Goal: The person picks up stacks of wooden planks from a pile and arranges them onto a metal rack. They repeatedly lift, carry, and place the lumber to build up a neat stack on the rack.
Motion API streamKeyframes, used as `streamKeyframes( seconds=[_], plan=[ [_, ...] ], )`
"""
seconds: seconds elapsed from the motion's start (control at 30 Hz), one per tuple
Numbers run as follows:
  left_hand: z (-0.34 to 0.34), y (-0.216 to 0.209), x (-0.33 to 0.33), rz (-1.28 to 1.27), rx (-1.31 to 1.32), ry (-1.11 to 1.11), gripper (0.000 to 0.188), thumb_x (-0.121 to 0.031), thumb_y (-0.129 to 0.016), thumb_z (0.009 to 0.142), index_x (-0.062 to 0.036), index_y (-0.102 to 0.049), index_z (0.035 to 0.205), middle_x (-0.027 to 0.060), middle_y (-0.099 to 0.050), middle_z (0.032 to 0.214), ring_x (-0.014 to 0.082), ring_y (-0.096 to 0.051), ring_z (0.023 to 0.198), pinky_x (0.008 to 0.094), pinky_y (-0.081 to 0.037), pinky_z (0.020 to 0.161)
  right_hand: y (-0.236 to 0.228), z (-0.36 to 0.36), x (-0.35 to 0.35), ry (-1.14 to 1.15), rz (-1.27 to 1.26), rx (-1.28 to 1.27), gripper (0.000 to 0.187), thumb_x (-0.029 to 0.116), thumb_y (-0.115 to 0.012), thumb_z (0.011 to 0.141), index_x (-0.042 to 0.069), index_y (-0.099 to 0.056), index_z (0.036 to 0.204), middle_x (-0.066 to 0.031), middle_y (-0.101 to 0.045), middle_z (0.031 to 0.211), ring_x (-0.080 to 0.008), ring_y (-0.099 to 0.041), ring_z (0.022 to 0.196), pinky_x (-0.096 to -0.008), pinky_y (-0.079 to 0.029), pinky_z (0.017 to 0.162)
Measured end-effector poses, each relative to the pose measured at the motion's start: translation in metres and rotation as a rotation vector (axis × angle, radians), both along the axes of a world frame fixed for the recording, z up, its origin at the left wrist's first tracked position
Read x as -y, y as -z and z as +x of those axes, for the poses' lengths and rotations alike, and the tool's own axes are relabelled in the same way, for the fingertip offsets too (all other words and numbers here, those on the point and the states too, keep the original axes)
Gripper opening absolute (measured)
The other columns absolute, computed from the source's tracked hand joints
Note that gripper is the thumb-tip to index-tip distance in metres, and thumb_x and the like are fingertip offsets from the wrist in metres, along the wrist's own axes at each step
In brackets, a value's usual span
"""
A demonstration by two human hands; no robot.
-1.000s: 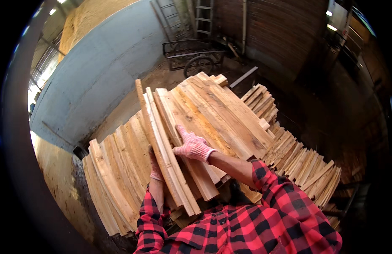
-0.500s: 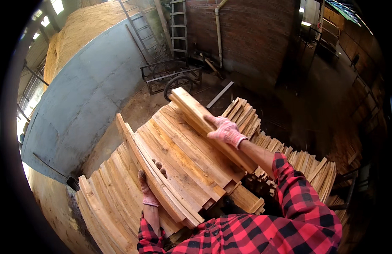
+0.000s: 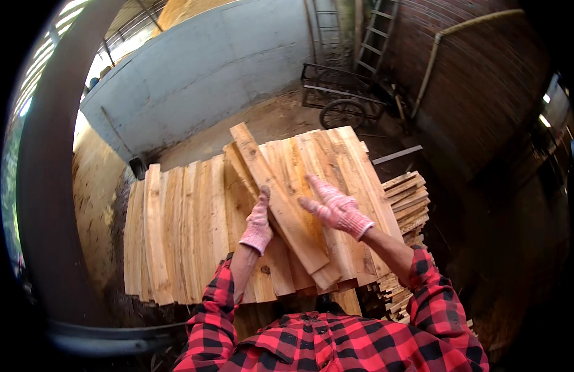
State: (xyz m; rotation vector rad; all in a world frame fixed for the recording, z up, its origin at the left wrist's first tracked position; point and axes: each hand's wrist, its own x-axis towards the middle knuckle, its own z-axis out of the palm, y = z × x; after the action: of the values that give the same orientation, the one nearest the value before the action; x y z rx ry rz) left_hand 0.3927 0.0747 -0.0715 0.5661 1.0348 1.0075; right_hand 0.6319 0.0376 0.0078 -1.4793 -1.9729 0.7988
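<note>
In front of me, a wooden plank [image 3: 280, 201] lies slantwise over a wide layer of side-by-side boards [image 3: 194, 229], with a second plank [image 3: 238, 164] partly under it. My left hand [image 3: 258, 226], in a pink-and-white knitted glove, grips the left edge of the upper plank; some of its fingers are hidden by the wood. To the right of that plank, my gloved right hand [image 3: 341, 209] hovers close over the boards, fingers apart and holding nothing.
Lower stacks of cut boards [image 3: 407, 198] stand at the right. Beyond the pile are a two-wheeled cart [image 3: 342, 111], a ladder [image 3: 375, 37] and a blue-grey wall [image 3: 200, 74]. A dark post [image 3: 42, 167] rises at the left, and a loose strip [image 3: 397, 154] lies on the floor.
My right hand has let go of the thick piece at the right and come inward. The planks at my left hand now slant across the layer. The view has swung left.
</note>
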Motion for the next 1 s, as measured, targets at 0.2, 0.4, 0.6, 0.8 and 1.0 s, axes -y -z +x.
streamKeyframes(
  seconds=[0.2, 0.4, 0.6, 0.8, 1.0],
  plan=[
    [-0.002, -0.005, 0.029, 0.057, 0.507, -0.244, 0.055, -0.044, -0.053, 0.101, -0.0081, -0.048, 0.142, 0.0136, -0.055, 0.140, 0.0332, -0.054, 0.125, 0.0506, -0.044, 0.108, -0.047, -0.077, 0.023, -0.074, -0.217, 0.167, 0.082, 0.045, -0.073, 0.077, 0.030, -0.037, 0.150, -0.0236, -0.051, 0.133, -0.0416, -0.057, 0.119, -0.0475, -0.047, 0.097],
    [-0.037, -0.022, 0.055, 0.006, 0.448, -0.286, 0.049, -0.041, -0.055, 0.101, -0.0089, -0.050, 0.137, 0.0115, -0.060, 0.132, 0.0286, -0.058, 0.120, 0.0465, -0.047, 0.106, -0.047, -0.106, 0.032, -0.143, -0.371, 0.043, 0.109, 0.037, -0.087, 0.068, 0.021, -0.027, 0.157, -0.0213, -0.057, 0.135, -0.0319, -0.056, 0.125, -0.0359, -0.044, 0.104],
    [-0.083, -0.047, 0.059, 0.178, 0.377, -0.180, 0.052, -0.041, -0.051, 0.103, -0.0069, -0.046, 0.142, 0.0129, -0.058, 0.136, 0.0277, -0.057, 0.123, 0.0419, -0.049, 0.103, -0.041, -0.165, 0.020, -0.060, -0.297, -0.078, 0.114, 0.037, -0.086, 0.066, 0.012, -0.022, 0.157, -0.0240, -0.061, 0.129, -0.0308, -0.062, 0.116, -0.0350, -0.048, 0.097],
    [-0.229, -0.102, 0.024, 0.379, -1.219, -0.082, 0.091, -0.054, -0.073, 0.082, -0.0044, -0.036, 0.148, 0.0252, -0.042, 0.148, 0.0367, -0.044, 0.135, 0.0420, -0.041, 0.109, -0.058, -0.205, 0.007, 0.011, -0.380, -0.180, 0.112, 0.029, -0.085, 0.062, 0.011, -0.026, 0.155, -0.0238, -0.063, 0.123, -0.0301, -0.064, 0.109, -0.0369, -0.052, 0.092],
    [-0.369, -0.051, -0.026, -0.405, -1.739, -0.279, 0.116, -0.060, -0.081, 0.067, -0.0021, -0.025, 0.150, 0.0276, -0.039, 0.147, 0.0445, -0.042, 0.134, 0.0568, -0.040, 0.105, -0.023, -0.249, -0.003, 0.054, -0.164, 0.555, 0.103, 0.021, -0.078, 0.071, 0.019, -0.019, 0.155, -0.0204, -0.059, 0.125, -0.0403, -0.062, 0.113, -0.0470, -0.052, 0.096]
  ],
)
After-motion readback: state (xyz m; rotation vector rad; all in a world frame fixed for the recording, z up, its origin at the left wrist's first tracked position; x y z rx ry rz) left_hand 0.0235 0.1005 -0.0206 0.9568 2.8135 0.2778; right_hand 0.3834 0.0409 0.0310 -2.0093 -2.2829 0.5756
